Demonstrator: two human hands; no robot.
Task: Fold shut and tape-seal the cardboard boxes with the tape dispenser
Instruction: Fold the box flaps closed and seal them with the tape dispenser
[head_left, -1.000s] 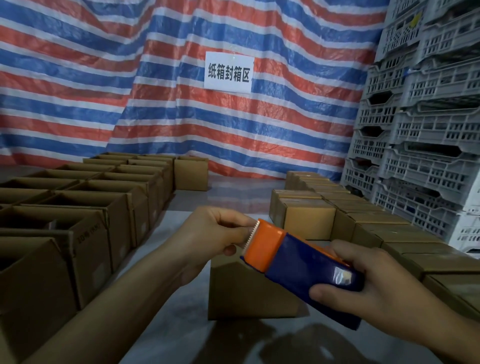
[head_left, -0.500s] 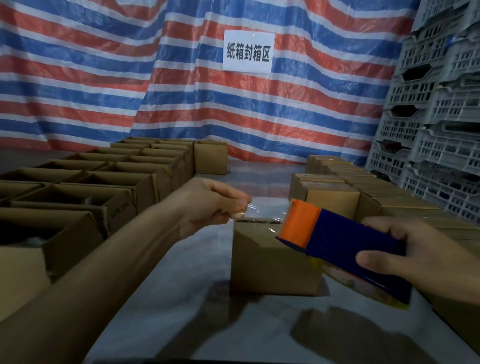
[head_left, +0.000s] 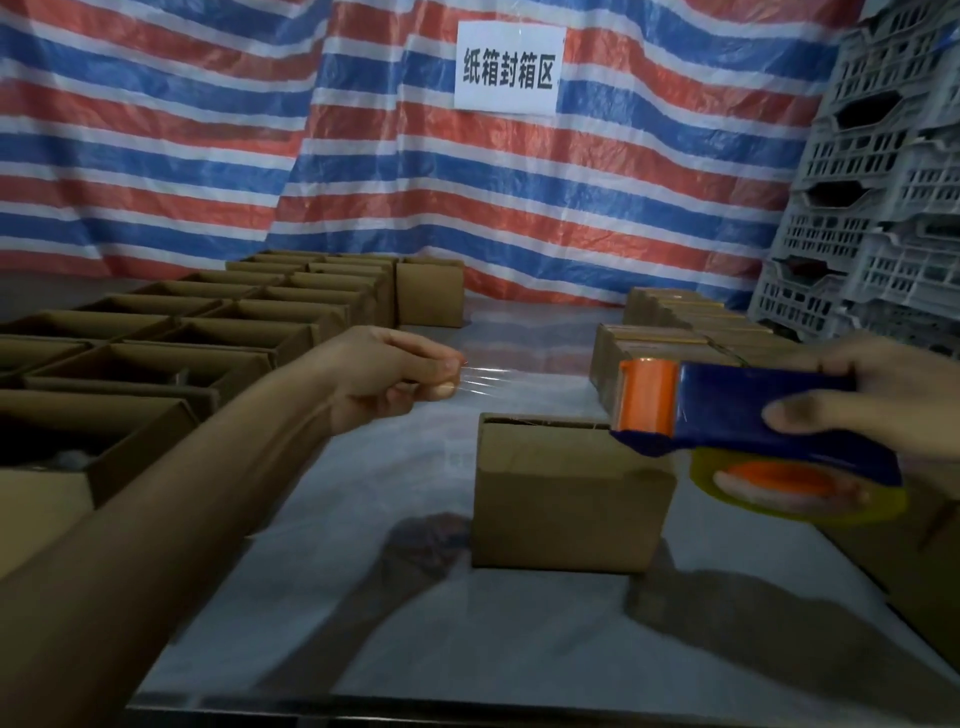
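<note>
A small cardboard box (head_left: 566, 499) stands on the table in front of me, its top flaps folded down. My right hand (head_left: 872, 395) grips a blue and orange tape dispenser (head_left: 737, 410) just above the box's right top edge; its tape roll (head_left: 795, 486) hangs below. My left hand (head_left: 395, 376) pinches the free end of the clear tape (head_left: 493, 382), which stretches from my fingertips to the dispenser's orange head, above the box.
Rows of open cardboard boxes (head_left: 197, 338) fill the left side of the table (head_left: 415, 623). Closed boxes (head_left: 675, 332) stand in rows at the right. Grey plastic crates (head_left: 883, 208) are stacked at the far right. A striped tarp (head_left: 260, 130) with a white sign (head_left: 509, 65) hangs behind.
My hands have drawn apart: the left hand pulled the tape end to the left and the dispenser moved right, so a longer strip of clear tape now spans between them above the box.
</note>
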